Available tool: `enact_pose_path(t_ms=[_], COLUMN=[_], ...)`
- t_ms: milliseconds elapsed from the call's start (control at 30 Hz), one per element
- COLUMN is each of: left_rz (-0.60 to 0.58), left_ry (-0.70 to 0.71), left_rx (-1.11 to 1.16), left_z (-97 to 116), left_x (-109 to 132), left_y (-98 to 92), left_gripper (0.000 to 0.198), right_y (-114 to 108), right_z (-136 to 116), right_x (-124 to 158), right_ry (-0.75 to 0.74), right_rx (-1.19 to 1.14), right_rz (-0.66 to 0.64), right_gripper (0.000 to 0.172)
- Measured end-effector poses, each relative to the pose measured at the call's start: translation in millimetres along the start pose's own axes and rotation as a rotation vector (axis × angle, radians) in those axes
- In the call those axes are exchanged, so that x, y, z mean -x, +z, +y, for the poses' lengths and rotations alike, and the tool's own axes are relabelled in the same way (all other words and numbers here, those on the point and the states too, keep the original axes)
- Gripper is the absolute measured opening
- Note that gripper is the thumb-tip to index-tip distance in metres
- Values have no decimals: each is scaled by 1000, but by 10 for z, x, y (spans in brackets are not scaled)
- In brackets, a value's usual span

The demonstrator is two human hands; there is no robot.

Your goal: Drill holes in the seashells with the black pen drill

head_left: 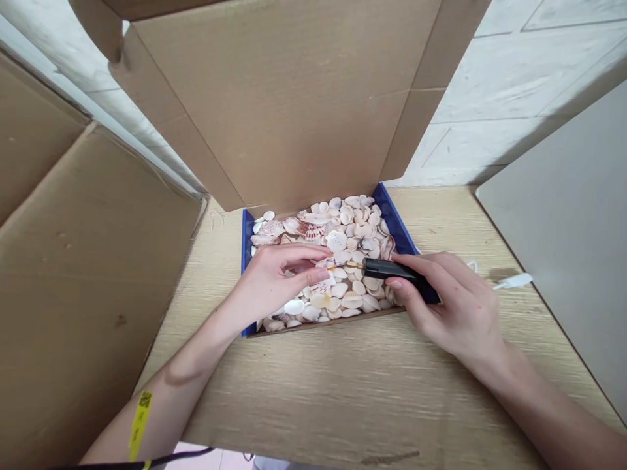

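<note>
My right hand (443, 294) is closed round a black pen-shaped mini drill (392, 269) with a brass-coloured chuck. Its thin bit points left, at the fingertips of my left hand (284, 274). Between that thumb and fingers I pinch a small shell (325, 263), mostly covered by the fingers. Whether the bit touches the shell I cannot tell. Both hands are over a shallow box (399, 222) with blue sides, filled with white, cream and reddish-striped seashells (362, 225). One white shell with rows of dark dots (336, 241) lies just beyond my left fingertips.
The box's brown cardboard lid (289, 104) stands up behind it, near a white brick wall (533, 72). Large cardboard (88, 274) rises at the left and a grey-white panel (568, 215) at the right. A white cable connector (514, 281) lies on the wooden table (313, 391).
</note>
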State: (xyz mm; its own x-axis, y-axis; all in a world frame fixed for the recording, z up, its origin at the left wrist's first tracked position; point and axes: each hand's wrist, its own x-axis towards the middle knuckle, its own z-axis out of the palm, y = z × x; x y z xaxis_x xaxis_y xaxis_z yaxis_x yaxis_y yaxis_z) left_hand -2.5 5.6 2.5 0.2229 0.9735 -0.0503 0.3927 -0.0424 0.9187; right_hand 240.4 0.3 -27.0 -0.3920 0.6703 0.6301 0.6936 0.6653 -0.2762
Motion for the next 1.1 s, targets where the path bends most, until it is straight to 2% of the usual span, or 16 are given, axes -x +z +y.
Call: enact_pose_path(t_ms=[133,433,633,800,967,1100], left_rz=[-15,-31,-41,-130,-108,-76], left_ry=[-93,-118,-152,-135,-82,-39], left_rx=[28,105,106,73,-16,-82], left_z=[-5,-27,-12,9,10,0], left_x=[-2,11,4,8,16,28], left_y=[-9,-18,-14,-23,-25,-13], left_gripper=[24,23,21,22,23,23], right_y=[-2,-36,-90,-67,-43,-54], right_z=[-1,-6,-22,37,43,18], right_x=[-22,-43,-67,-63,-43,-37], right_ry=[-2,-65,-98,-86,-4,15], right_rx=[12,90,141,148,124,120], right_rz=[-1,61,50,-19,-108,-139], right_gripper=[27,34,33,28,17,17])
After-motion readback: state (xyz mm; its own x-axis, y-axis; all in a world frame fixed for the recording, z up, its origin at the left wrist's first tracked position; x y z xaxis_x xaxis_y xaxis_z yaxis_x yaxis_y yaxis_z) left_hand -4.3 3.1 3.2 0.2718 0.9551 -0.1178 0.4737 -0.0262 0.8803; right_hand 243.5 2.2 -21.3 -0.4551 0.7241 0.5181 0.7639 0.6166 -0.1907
